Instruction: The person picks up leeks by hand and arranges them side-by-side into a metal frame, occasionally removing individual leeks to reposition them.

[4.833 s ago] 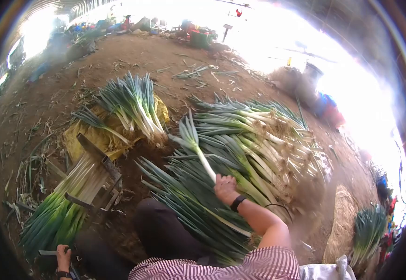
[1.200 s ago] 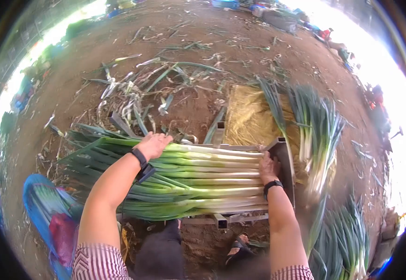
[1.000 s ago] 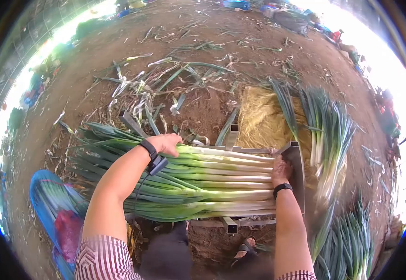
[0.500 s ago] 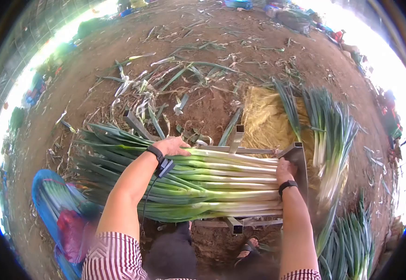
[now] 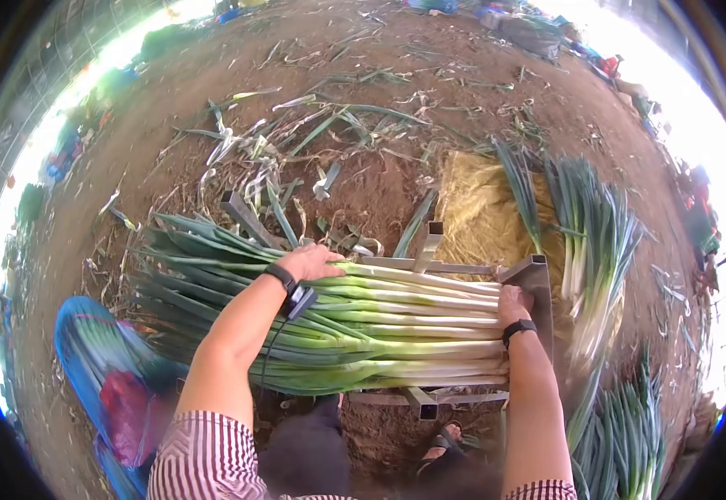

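A wide layer of leeks (image 5: 380, 329) lies across a metal frame (image 5: 425, 246), green leaves to the left and white stems to the right. My left hand (image 5: 311, 262) rests on the far edge of the layer, where green turns to white, its fingers stretched out over the stems. At the white root ends, beside the upright metal end plate (image 5: 538, 292), my right hand (image 5: 513, 306) is closed with bent fingers around the outermost stem ends; its fingertips are partly hidden.
More leeks (image 5: 584, 225) lie on a yellow sheet (image 5: 471, 200) at the right, and another bunch (image 5: 625, 433) is nearer me. A blue bag (image 5: 75, 342) with a red net (image 5: 125, 417) stands at the left. Leaf scraps (image 5: 250, 150) litter the soil beyond the frame.
Both hands keep nearly the same places on the leeks. The left fingers have shifted slightly right along the stems, and the whole view has moved a little.
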Tool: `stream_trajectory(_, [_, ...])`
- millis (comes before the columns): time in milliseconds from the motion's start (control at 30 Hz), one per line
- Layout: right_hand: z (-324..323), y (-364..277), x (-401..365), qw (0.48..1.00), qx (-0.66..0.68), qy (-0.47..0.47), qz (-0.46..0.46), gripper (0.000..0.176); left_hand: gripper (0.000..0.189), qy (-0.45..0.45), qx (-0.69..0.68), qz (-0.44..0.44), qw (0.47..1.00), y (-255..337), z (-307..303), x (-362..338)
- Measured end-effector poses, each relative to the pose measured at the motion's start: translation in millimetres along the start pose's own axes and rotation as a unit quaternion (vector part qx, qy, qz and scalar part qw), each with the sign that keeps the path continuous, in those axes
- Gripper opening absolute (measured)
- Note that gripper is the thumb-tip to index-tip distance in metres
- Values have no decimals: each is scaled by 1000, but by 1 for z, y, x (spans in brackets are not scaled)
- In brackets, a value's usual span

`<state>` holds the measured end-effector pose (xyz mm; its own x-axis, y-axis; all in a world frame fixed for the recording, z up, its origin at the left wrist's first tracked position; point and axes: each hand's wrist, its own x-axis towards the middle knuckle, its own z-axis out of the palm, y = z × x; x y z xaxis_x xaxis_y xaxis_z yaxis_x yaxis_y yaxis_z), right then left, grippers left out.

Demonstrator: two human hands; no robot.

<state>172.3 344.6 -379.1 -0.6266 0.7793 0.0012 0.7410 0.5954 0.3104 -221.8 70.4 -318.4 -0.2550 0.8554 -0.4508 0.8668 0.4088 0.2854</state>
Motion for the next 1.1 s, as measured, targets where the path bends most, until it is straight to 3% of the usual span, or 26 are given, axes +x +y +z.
stream_trajectory(33, [-10,-1,3,996,32,-82,35,15,60,4,26,-1,1000,8,-2,-12])
stream_trajectory(133, [-19,1,-11,996,-16,-31,-86,17,60,28,30,-1,999,12,-3,-18])
stream_trajectory(233, [-5,1,-13,988,-22,11,-151,19,57,-17,0,-38,999,16,-11,-13])
stream_trajectory(400, [-59,-7,-8,979,38,-200,-26,24,57,-28,-20,-51,998,17,-14,-11])
stream_trajectory(467, [-33,-8,-9,984,109,-119,78,29,58,-40,-30,-58,997,26,-23,-14])
stream_trajectory(533, [-63,-18,-32,994,60,-71,58,34,58,-51,8,-54,997,32,-29,-13])
stream_trajectory(567, [-41,-21,-38,999,25,-1,21,36,58,-44,5,-41,998,27,-23,-6])
stream_trajectory(633, [-29,-26,-49,991,99,-61,-63,53,58,-34,1,-22,999,18,-14,0])
stream_trajectory(667, [-49,-30,-53,977,164,-122,-62,61,57,-28,0,-16,999,17,-12,1])
stream_trajectory(733, [-50,-34,-55,978,154,-118,-80,67,54,4,10,-19,1000,20,-9,-1])
stream_trajectory(933, [-34,-31,-42,982,178,-59,8,72,46,53,40,-13,998,26,3,-1])
stream_trajectory(967, [-41,-34,-45,989,145,-22,28,58,43,66,42,-16,997,27,5,-2])
stream_trajectory(1067, [-27,-28,-33,987,158,-19,24,41,42,104,38,36,993,27,7,-4])
stream_trajectory(1100, [-28,-28,-27,985,167,-14,42,24,41,103,44,28,993,28,7,-3])
